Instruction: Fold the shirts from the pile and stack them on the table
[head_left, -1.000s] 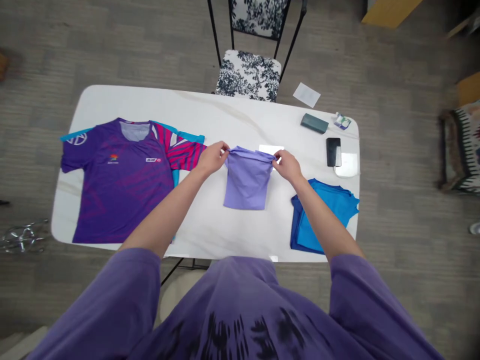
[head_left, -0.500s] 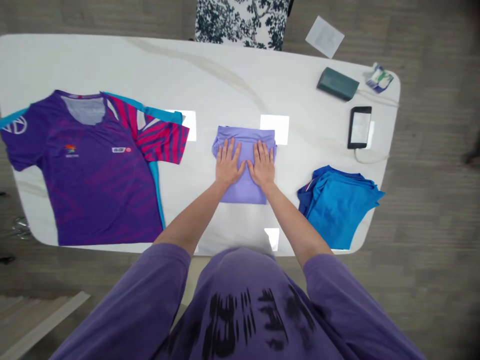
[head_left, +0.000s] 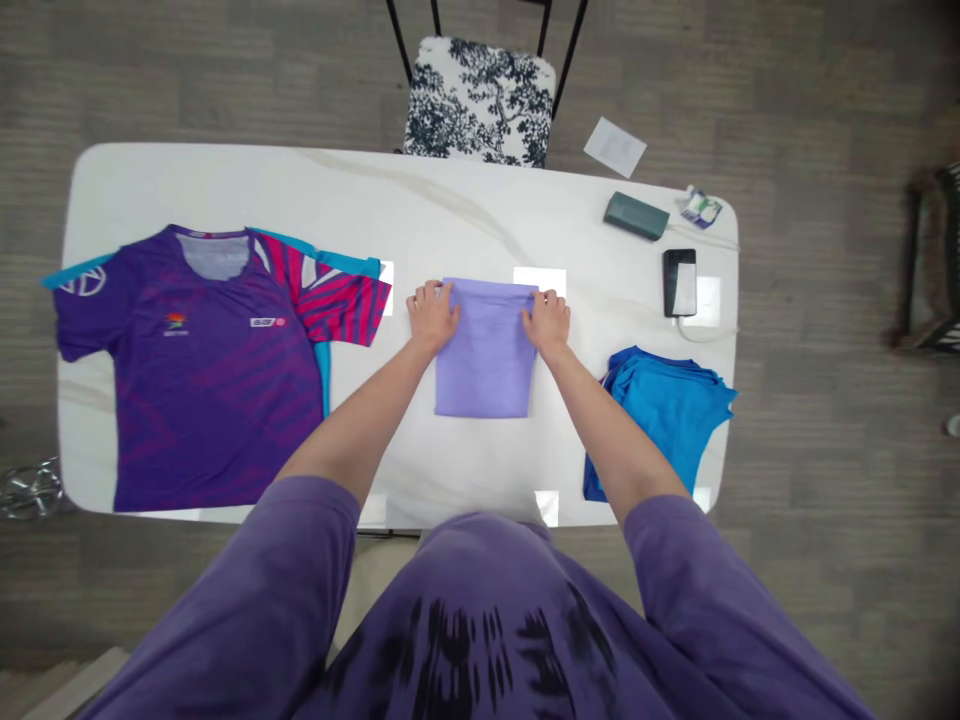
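A folded lavender garment [head_left: 484, 350] lies as a neat rectangle on the white table in front of me. At its upper left corner, my left hand [head_left: 433, 318] has the fingers curled at the edge and the thumb against the cloth. My right hand [head_left: 548, 322] pinches the upper right corner in the same way. To the left, a purple T-shirt [head_left: 217, 400] with a pink striped sleeve is spread flat, with light blue cloth showing from under it. Beyond my right forearm sits a stack of folded blue garments [head_left: 664, 410].
On the white table [head_left: 375, 420], a dark green case [head_left: 636, 216], a phone [head_left: 679, 284] with a cable and a small packet [head_left: 702, 208] lie at the far right. A patterned chair [head_left: 480, 100] stands beyond the far edge, near a paper sheet [head_left: 615, 147] on the floor.
Both hands have moved apart from flat on the middle of the lavender garment to its upper corners. The garment now has straighter sides. The view has shifted, showing more of the chair.
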